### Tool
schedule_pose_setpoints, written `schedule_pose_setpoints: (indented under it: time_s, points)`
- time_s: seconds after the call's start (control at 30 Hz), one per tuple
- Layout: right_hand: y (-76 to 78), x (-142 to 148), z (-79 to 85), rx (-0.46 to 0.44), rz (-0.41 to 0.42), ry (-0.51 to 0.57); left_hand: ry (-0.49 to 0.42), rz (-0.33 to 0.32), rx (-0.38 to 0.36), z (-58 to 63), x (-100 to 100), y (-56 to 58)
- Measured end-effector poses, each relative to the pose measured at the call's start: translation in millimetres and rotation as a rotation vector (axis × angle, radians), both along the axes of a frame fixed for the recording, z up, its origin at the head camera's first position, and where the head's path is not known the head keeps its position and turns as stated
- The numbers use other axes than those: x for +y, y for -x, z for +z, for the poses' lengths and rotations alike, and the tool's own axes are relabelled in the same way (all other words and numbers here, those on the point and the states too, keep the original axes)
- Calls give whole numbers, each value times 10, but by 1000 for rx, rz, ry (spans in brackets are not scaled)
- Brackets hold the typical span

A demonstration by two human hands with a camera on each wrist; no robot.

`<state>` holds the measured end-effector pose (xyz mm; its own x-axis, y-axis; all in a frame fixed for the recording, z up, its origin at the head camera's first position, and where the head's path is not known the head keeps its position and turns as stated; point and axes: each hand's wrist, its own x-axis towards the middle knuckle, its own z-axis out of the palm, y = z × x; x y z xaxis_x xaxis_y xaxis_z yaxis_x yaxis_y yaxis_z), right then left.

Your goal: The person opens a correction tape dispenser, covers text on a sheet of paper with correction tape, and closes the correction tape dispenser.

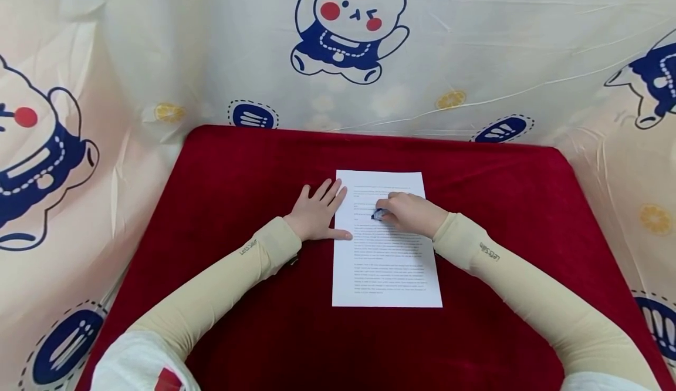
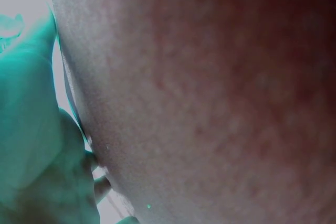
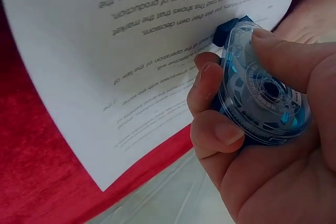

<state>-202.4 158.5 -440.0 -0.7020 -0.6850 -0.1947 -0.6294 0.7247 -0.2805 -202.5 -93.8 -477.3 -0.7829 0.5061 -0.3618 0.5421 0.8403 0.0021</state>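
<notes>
A printed sheet of paper [image 1: 343, 273] lies on the red cloth. My left hand [image 1: 315, 213] rests at the sheet's left edge with fingers spread, its thumb and a fingertip over the paper. In the left wrist view this hand [image 2: 31, 124] shows green-tinted at the left side. My right hand [image 1: 414, 212] is over the upper half of the text and holds a correction tape [image 3: 247, 72] with a clear blue-tinted case. Thumb and curled fingers grip the case in the right wrist view. Its dark blue tip end [image 3: 226, 32] is right at the printed lines.
Red velvety cloth [image 1: 253, 332] covers the table around the sheet. A pale curtain [image 1: 222, 39] printed with bears and orange slices hangs behind and at both sides of the table.
</notes>
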Motion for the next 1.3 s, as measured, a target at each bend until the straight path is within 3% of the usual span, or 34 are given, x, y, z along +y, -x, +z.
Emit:
schedule_pose_setpoints:
  time_s: [0.37,0.73,0.9,1.1,1.3]
  points:
    - [-28,130,11,-5,-51,-28,-12,15,-5,-122,2,51]
    - [-40,213,2,20,-48,-29,-21,1,13,-73,2,24]
    - [-8,283,-40,-10,-14,28,-26,0,-13,-31,5,-5]
    - [51,380,-24,-9,-66,141,-23,-2,-16,-20,2,10]
    - [47,423,19,-15,-106,130,-21,0,-26,-60,-10,49]
